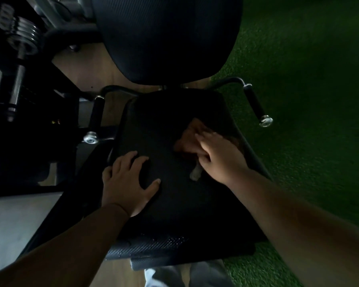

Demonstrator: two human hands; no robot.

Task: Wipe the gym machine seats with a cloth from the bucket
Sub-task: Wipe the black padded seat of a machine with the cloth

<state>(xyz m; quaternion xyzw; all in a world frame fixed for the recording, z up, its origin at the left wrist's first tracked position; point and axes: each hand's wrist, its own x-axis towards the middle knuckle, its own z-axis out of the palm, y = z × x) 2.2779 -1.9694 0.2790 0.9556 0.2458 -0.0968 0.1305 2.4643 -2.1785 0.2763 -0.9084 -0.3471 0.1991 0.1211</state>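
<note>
while l hand (127, 181) braces seat (174, 204), r hand (218, 156) presses cloth (190, 139).

The left hand (126, 181) lies flat with spread fingers on the black seat (174, 204). To its right, the right hand (220, 156) presses a brownish cloth (187, 139) onto the same seat, fingers over the cloth. Beyond both hands stands the backrest (166, 38). Handles (255, 104) flank the seat; green turf (309, 100) lies right of the right hand.
</note>
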